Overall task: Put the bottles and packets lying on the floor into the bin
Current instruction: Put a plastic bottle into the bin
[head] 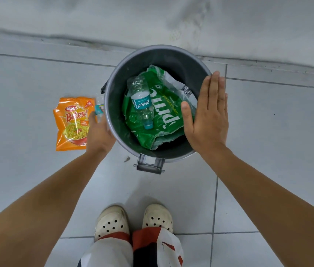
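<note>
1. Pale floor tiles (36,189) ran up to a grey wall base; the round grey bin (113,89) stood on them close to that wall, directly ahead of the person's feet.
2. Inside the bin lay a crumpled green Sprite packet (169,116) with a clear Bisleri bottle (141,102) on top, its cap pointing toward the person.
3. On the floor, just left of the bin, lay an orange Bites packet (72,124), long axis running away from the person.
4. Between that packet and the bin's rim, the left hand (99,135) was closed around a small clear bottle (98,110) with a teal label; motion blur hid its exact tilt.
5. The right hand (208,116) hovered flat and released, fingers together, over the bin's right rim, holding nothing.
6. Judgement: the held bottle needed only a short rightward carry over the rim; the left hand was much the nearer to the orange packet.
</note>
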Demonstrator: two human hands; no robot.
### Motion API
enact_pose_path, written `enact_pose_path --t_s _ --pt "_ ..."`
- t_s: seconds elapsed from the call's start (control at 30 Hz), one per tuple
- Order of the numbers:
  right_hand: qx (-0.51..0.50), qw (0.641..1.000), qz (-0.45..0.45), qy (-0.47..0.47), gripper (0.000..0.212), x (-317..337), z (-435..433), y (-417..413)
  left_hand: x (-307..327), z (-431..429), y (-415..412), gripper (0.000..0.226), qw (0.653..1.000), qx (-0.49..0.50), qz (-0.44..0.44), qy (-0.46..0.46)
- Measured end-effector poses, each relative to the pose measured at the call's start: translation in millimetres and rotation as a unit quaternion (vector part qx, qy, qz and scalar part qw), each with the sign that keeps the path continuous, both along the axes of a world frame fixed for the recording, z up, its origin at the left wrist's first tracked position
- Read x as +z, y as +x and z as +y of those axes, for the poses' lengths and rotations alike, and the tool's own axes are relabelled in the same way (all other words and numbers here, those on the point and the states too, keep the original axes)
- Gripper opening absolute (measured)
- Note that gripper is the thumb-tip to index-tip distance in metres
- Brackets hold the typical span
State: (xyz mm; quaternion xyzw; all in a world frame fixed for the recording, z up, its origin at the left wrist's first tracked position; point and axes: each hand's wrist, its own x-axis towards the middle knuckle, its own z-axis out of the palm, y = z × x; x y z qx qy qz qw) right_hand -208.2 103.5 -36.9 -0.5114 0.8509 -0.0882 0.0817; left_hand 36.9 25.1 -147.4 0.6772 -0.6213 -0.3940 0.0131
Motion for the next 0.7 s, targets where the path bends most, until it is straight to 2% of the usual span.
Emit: enact_pose_path --t_s 0.1,0.2,0.3,0.37,0.43,0.57,0.7 --pt "0.004 1.0 -0.002 0.007 0.076 1.7 -0.3 0.0 33.6 -5.5 7.0 0.057 0.991 0.112 0.037 -0.069" --pt "0.005 1.0 -0.008 0.019 0.076 4.9 -0.7 0.5 82.1 -11.3 9.3 0.057 0.963 0.169 0.142 -0.156" --pt "0.005 0.999 -0.012 0.029 0.076 7.3 -0.7 0.2 134.0 -9.3 1.5 0.056 0.944 0.065 0.199 -0.254" --pt "0.005 0.999 -0.013 0.033 0.076 7.9 -0.8 -0.6 154.2 -3.2 -10.8 0.056 0.938 -0.033 0.205 -0.277" --pt "0.006 0.999 -0.015 0.038 0.076 7.6 -0.8 -0.6 159.8 8.7 -24.9 0.059 0.937 -0.119 0.198 -0.26" --pt "0.007 0.999 -0.019 0.046 0.076 7.8 -0.7 -0.5 155.4 26.0 -42.9 0.061 0.938 -0.211 0.181 -0.209" --pt "0.009 0.999 -0.022 0.043 0.076 7.0 0.1 -1.3 147.5 30.3 -47.2 0.059 0.917 -0.293 0.112 -0.246"
